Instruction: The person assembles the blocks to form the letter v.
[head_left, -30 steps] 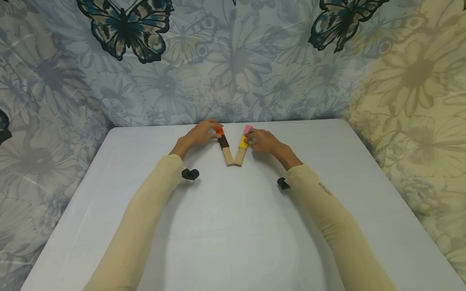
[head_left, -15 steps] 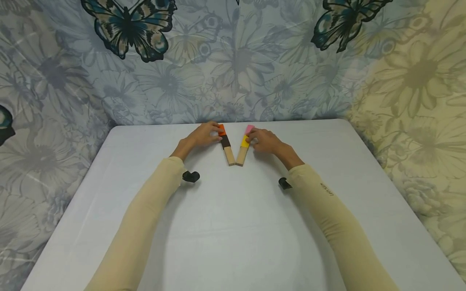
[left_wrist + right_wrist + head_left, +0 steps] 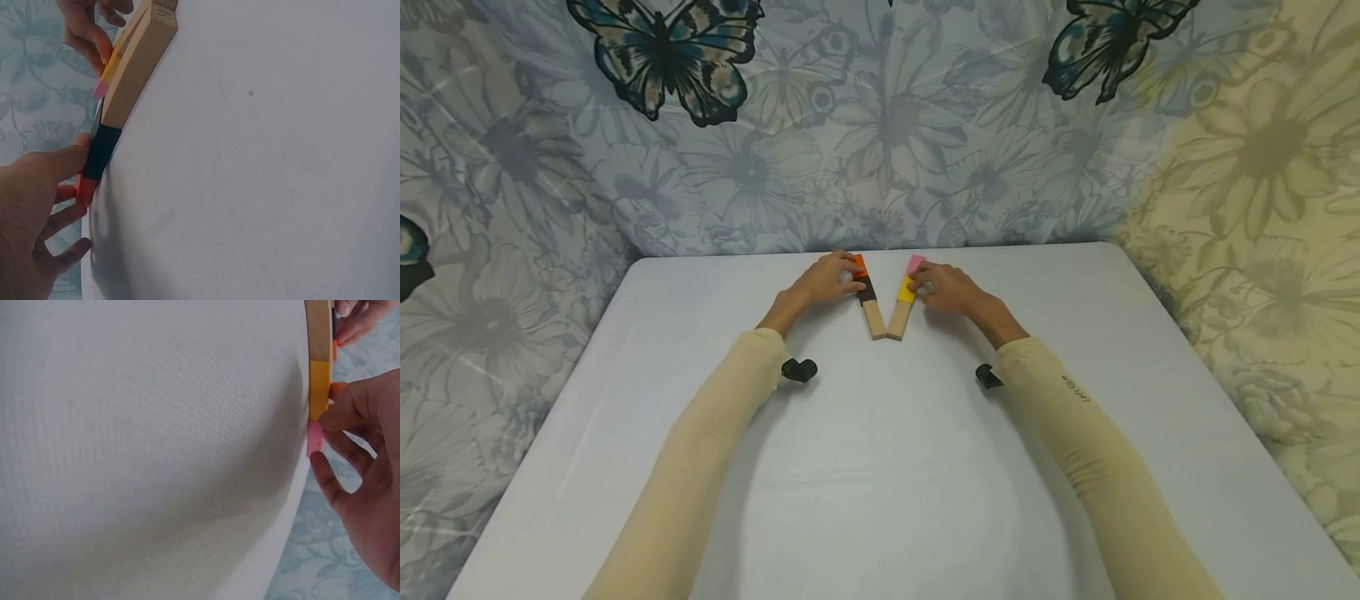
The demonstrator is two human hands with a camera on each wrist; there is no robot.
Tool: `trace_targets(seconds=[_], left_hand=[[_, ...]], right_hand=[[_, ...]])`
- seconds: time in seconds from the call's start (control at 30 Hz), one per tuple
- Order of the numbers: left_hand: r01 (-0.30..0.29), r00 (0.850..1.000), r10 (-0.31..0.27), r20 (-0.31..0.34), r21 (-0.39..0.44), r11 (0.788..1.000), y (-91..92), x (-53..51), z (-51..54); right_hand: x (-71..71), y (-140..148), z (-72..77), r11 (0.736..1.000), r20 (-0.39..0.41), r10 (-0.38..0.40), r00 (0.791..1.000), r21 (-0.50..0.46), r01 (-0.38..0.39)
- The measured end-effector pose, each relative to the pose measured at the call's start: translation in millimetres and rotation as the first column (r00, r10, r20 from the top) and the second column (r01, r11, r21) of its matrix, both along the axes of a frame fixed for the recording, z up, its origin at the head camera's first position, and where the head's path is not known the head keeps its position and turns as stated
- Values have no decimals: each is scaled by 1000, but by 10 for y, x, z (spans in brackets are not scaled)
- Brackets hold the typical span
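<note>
Two rows of wooden blocks form a V near the table's far edge. The left row has an orange block (image 3: pixel 861 265), a dark block (image 3: pixel 867 289) and a plain wood block (image 3: pixel 874 320); the right has a pink block (image 3: pixel 915 264), a yellow block (image 3: pixel 906 289) and a plain block (image 3: pixel 899 320). The plain blocks meet at the near point. My left hand (image 3: pixel 830 278) holds the left row, thumb against the dark block and fingers at the orange end. With thumb and index finger, my right hand (image 3: pixel 950 289) pinches the yellow block; another fingertip touches the pink end.
A white-covered table (image 3: pixel 880 467) lies beneath both forearms. Close behind its far edge hangs a floral, butterfly-printed cloth (image 3: pixel 887 167), with more of it along both sides. Black wrist pieces (image 3: pixel 800 371) stick out from the cream sleeves.
My left hand and wrist have shifted slightly to the right, and the top of the V looks a little narrower. The right hand stays almost where it was.
</note>
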State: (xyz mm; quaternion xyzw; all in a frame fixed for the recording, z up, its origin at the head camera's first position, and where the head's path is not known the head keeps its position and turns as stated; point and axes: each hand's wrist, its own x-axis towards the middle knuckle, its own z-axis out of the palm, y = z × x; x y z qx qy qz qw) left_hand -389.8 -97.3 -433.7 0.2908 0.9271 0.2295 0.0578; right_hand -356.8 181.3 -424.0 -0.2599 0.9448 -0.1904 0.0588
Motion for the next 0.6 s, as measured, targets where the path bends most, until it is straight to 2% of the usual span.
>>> trace_targets(seconds=[0.37,0.6], left_hand=[[-24,1000,24,16,-1,1000,18,57,18],[-26,999,25,-33,-43,999,30,68,35]], right_hand=[[11,1,16,1000,-2,1,1000,4,-1],[-22,3,21,1000,-9,22,1000,15,-22]])
